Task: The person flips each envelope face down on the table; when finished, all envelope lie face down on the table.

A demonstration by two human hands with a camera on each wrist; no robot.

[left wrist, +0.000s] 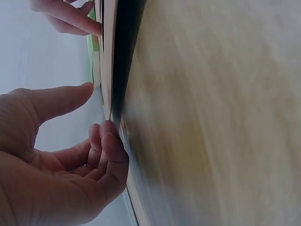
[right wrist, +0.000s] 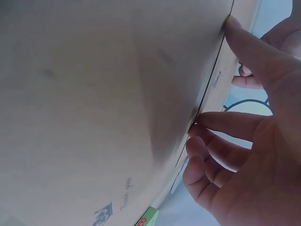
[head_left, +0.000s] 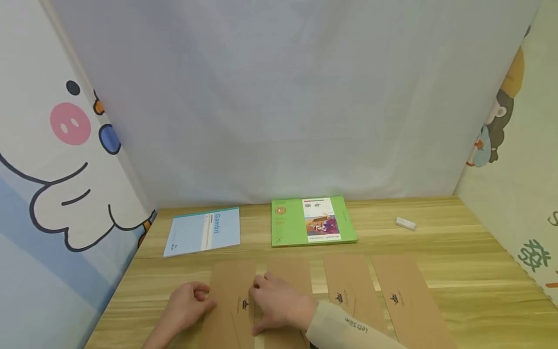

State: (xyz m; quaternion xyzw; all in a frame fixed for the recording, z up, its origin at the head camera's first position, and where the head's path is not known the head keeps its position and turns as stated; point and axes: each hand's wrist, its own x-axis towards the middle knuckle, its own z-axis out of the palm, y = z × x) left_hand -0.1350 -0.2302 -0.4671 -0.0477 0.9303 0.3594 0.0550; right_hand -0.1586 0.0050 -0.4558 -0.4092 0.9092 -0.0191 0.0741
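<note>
Several brown kraft paper envelopes with a dark crown print lie upright in a row along the near side of the table. My left hand point(head_left: 189, 306) is at the left edge of the leftmost envelope point(head_left: 226, 286); in the left wrist view its thumb stands apart from the bent fingers point(left wrist: 110, 146), whose tips touch the edge. My right hand point(head_left: 279, 303) lies across the second envelope point(head_left: 292, 269), thumb and fingers spread, with their tips point(right wrist: 200, 117) on the leftmost envelope's right edge. Further right lie a third envelope point(head_left: 348, 271) and a fourth envelope point(head_left: 398, 274).
At the back left lies a blue notebook point(head_left: 187, 237) marked Gambit. A green book point(head_left: 285, 230) with a picture on its cover lies at the back middle. A small white eraser-like block point(head_left: 405, 223) is at the back right. A pale curtain point(head_left: 279, 121) hangs behind the table.
</note>
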